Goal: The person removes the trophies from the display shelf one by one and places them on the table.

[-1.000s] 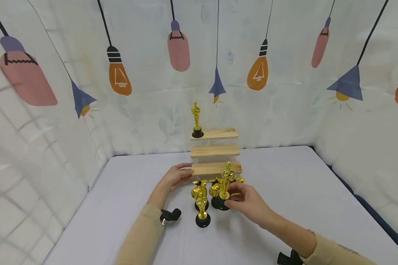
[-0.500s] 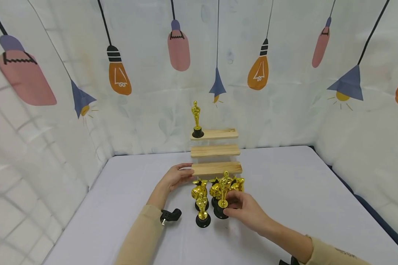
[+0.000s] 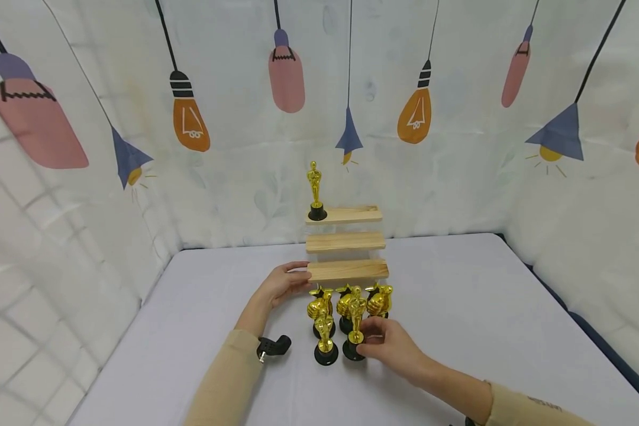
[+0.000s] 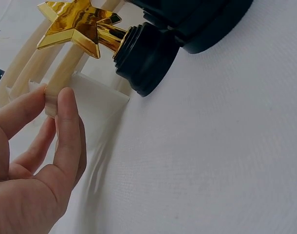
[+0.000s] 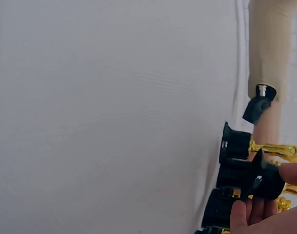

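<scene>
My right hand (image 3: 391, 348) grips a gold figure trophy (image 3: 357, 310) low down, near its round black base; the trophy stands upright, close over the tablecloth. In the right wrist view its black base (image 5: 265, 179) shows between thumb and fingers. My left hand (image 3: 280, 285) pinches the left end of the lowest board of a three-step wooden display stand (image 3: 348, 270). A second figure trophy (image 3: 325, 328) stands just left of the held one. Behind them is a row of gold trophies, and a star-topped trophy (image 4: 73, 29) shows near my left fingers.
On the left end of the stand's top board stands another gold figure trophy (image 3: 315, 188). White cloth covers the table (image 3: 458, 296). A curtain (image 3: 234, 183) printed with lamps hangs right behind the stand and along both sides.
My right hand has carried the figure trophy toward me, down and slightly left, beside the other front figure trophy. The rear right trophy has come into fuller view. My left hand has stayed put.
</scene>
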The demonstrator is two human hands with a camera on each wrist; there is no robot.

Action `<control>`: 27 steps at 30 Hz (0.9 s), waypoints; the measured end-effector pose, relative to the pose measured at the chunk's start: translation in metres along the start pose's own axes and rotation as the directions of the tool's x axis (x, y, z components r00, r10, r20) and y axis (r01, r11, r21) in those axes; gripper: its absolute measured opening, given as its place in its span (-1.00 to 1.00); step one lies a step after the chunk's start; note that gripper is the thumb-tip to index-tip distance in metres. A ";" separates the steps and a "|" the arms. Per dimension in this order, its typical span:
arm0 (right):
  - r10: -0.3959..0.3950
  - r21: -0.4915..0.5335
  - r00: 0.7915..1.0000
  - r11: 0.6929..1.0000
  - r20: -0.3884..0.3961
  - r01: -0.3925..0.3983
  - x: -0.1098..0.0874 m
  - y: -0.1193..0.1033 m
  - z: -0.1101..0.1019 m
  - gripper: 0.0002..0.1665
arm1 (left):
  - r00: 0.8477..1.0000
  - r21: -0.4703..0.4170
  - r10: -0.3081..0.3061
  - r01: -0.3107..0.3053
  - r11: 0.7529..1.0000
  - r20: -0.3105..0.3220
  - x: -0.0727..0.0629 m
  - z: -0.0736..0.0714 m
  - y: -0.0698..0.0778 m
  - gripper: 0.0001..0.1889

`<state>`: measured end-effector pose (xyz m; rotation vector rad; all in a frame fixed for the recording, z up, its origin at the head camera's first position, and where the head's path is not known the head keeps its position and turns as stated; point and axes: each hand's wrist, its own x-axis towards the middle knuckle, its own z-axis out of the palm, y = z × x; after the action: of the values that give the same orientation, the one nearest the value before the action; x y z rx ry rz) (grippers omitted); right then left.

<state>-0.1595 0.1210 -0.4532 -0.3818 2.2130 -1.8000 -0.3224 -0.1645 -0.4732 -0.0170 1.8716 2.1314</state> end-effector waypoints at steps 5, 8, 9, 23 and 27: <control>0.028 -0.016 1.000 0.999 0.002 -0.028 0.002 0.007 0.001 -0.49 | 1.000 -0.006 -0.004 0.004 1.000 0.001 0.001 0.000 0.000 -0.43; 0.043 -0.044 0.999 0.998 -0.005 -0.044 0.004 0.009 0.001 -0.50 | 1.000 -0.011 -0.006 0.006 1.000 0.001 0.001 0.000 0.000 -0.42; 0.046 -0.055 0.999 0.997 -0.009 -0.047 0.005 0.010 0.002 -0.49 | 1.000 -0.012 -0.006 0.006 1.000 0.001 0.001 -0.001 0.000 -0.43; 0.026 -0.080 1.000 0.997 0.013 -0.024 0.012 0.023 0.004 -0.58 | 1.000 -0.012 0.007 -0.007 1.000 0.004 0.001 -0.001 -0.001 -0.43; 0.015 -0.081 1.000 0.997 -0.003 -0.016 0.013 0.024 0.007 -0.59 | 1.000 -0.008 0.009 -0.009 1.000 0.000 0.002 -0.001 -0.001 -0.43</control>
<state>-0.1703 0.1147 -0.4786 -0.3783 2.2890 -1.7078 -0.3239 -0.1649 -0.4747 -0.0105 1.8667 2.1446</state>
